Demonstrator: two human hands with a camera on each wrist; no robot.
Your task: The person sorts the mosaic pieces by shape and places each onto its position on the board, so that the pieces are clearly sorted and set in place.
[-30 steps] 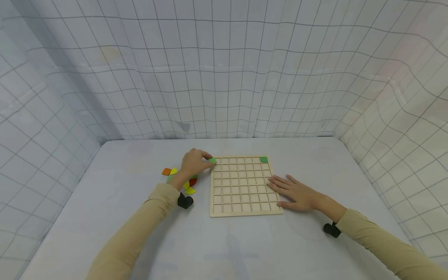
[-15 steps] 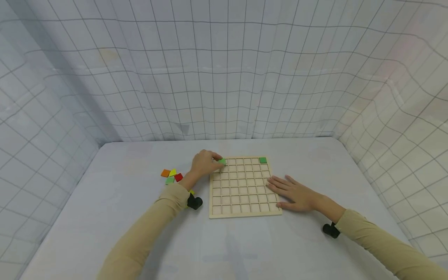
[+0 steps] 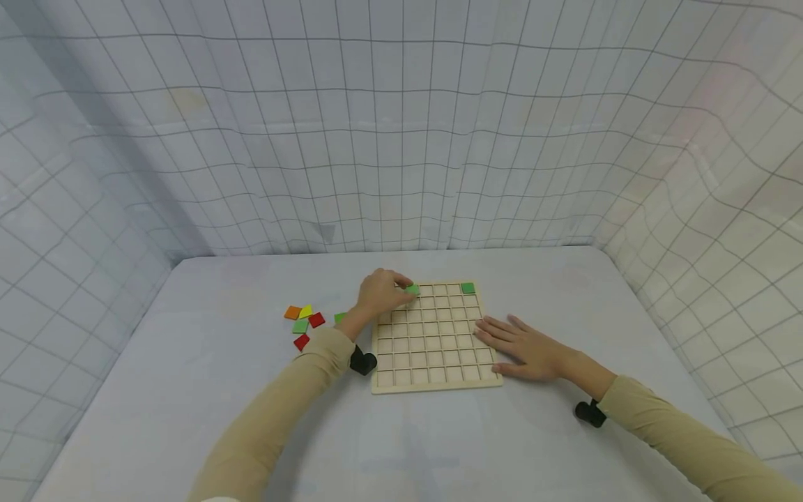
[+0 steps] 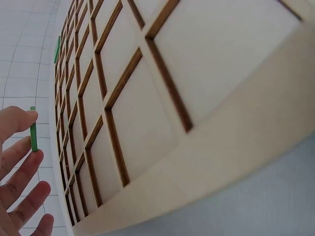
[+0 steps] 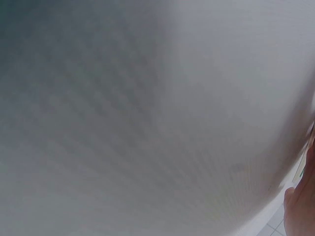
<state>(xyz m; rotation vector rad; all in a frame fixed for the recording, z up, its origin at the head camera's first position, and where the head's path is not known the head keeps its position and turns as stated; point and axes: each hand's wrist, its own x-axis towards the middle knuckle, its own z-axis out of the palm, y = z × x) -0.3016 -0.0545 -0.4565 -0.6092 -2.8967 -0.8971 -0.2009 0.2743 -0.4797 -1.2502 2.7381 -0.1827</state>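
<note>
My left hand (image 3: 381,293) pinches a green square tile (image 3: 412,289) between thumb and fingertips, above the far row of a wooden grid board (image 3: 437,385). In the left wrist view the tile (image 4: 33,129) is seen edge-on, apart from the board's surface. Another green tile (image 3: 468,288) sits in the board's far right corner cell. With fingers outstretched, my right hand (image 3: 525,348) rests on the board's right edge, partly on the table. Only a sliver of that hand (image 5: 299,211) shows in the right wrist view.
Left of the board lie loose tiles: an orange one (image 3: 293,312), a yellow one (image 3: 306,312), red ones (image 3: 316,319) and green ones (image 3: 300,326). My left forearm (image 3: 282,404) hides part of the table (image 3: 150,390) there. A gridded white curtain (image 3: 401,139) hangs behind.
My left hand has moved right along the board's far row, carrying the green tile from the left corner. More loose tiles are uncovered at left, while others are hidden. The right hand stays put.
</note>
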